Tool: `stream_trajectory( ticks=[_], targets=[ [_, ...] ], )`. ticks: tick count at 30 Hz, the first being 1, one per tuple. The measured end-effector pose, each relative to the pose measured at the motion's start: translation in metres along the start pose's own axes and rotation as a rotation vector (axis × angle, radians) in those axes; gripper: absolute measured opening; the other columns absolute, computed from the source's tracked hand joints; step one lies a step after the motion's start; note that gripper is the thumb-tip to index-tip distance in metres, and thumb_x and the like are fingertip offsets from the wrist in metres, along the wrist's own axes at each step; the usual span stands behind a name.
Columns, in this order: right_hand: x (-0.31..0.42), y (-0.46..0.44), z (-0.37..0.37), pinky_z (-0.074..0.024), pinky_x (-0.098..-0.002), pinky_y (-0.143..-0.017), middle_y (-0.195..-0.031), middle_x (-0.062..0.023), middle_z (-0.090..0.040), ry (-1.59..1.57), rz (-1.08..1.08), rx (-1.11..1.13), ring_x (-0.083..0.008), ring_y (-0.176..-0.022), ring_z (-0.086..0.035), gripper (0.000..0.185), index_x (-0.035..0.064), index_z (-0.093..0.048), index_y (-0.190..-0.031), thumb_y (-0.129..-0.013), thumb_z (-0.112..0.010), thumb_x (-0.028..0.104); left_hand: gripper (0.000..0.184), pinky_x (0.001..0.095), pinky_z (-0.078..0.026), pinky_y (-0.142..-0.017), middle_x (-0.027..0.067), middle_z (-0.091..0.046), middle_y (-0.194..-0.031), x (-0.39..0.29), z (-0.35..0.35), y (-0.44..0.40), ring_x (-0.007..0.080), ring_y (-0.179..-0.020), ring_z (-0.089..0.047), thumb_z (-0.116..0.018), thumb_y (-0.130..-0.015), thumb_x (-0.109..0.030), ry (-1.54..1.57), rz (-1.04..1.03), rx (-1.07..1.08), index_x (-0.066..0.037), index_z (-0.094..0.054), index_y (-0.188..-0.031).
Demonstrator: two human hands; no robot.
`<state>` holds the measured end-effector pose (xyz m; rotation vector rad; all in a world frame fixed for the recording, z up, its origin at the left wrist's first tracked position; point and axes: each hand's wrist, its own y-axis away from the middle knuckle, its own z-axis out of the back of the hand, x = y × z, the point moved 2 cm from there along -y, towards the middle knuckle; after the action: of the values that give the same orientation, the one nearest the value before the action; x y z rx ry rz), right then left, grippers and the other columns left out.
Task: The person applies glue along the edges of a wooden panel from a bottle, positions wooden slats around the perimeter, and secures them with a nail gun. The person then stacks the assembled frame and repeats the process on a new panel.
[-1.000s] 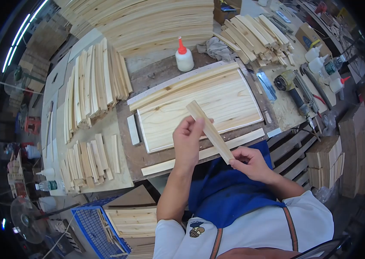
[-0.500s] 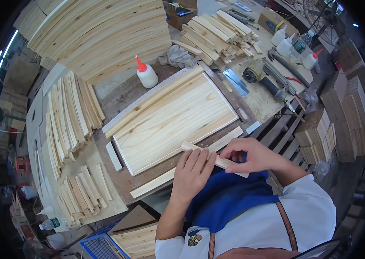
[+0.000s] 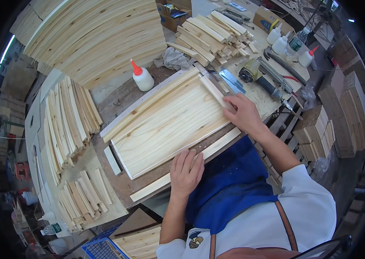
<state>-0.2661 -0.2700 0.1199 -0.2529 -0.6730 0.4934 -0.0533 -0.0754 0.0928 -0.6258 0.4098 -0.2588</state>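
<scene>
A pale wooden panel [image 3: 169, 127] with a white line along its edges lies on the worktable in front of me. My right hand [image 3: 242, 113] grips the near end of a short wooden strip [image 3: 213, 91], which lies along the panel's right end. Holding nothing, my left hand [image 3: 186, 170] rests with fingers stretched out at the panel's front edge, over the long front strip [image 3: 154, 187]. Another long strip [image 3: 152, 103] runs along the panel's back edge. A white block [image 3: 113, 160] sits beside the left end.
A white glue bottle [image 3: 142, 79] with a red tip stands behind the panel. Stacked strips lie at left [image 3: 68, 123] and back right [image 3: 214, 36]. A nail gun [image 3: 258, 77] lies at right, near more bottles [image 3: 280, 43]. Tall stacked boards [image 3: 100, 39] rise behind.
My right hand has carried the short strip from above the front edge to the panel's right end. My left hand has let go of it and moved slightly down.
</scene>
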Motion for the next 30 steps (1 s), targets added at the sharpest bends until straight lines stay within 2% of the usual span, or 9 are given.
stream_trajectory(
  ticks=[7, 16, 30],
  targets=[
    [0.001, -0.018, -0.015, -0.0563, -0.0408, -0.075, -0.096, -0.0144, -0.068, 0.054, -0.024, 0.023, -0.0326, -0.081, -0.068, 0.032, 0.0069, -0.077, -0.116, -0.087, -0.08, 0.019, 0.021, 0.0421, -0.055, -0.088, 0.0063, -0.075, -0.108, 0.002, -0.005, 0.009, 0.0293, -0.105, -0.07, -0.082, -0.082, -0.013, -0.007, 0.025, -0.124, -0.011, -0.078, -0.103],
    [0.005, -0.026, -0.023, -0.057, -0.0437, -0.079, -0.099, -0.0163, -0.069, 0.12, -0.014, 0.01, -0.037, -0.088, -0.07, 0.029, 0.006, -0.078, -0.114, -0.087, -0.079, 0.018, 0.018, 0.0405, -0.056, -0.084, 0.0062, -0.074, -0.104, 0.002, -0.005, 0.009, 0.0283, -0.1, -0.071, -0.082, -0.082, -0.013, -0.003, 0.035, -0.105, -0.01, -0.078, -0.099],
    [0.006, -0.029, -0.026, -0.0572, -0.0439, -0.082, -0.101, -0.017, -0.069, 0.111, -0.022, 0.04, -0.0373, -0.091, -0.07, 0.028, 0.0034, -0.079, -0.112, -0.088, -0.079, 0.018, 0.017, 0.0399, -0.056, -0.082, 0.0061, -0.074, -0.103, 0.002, -0.004, 0.007, 0.0273, -0.099, -0.071, -0.081, -0.082, -0.013, 0.007, 0.048, -0.09, -0.01, -0.077, -0.098]
  ],
)
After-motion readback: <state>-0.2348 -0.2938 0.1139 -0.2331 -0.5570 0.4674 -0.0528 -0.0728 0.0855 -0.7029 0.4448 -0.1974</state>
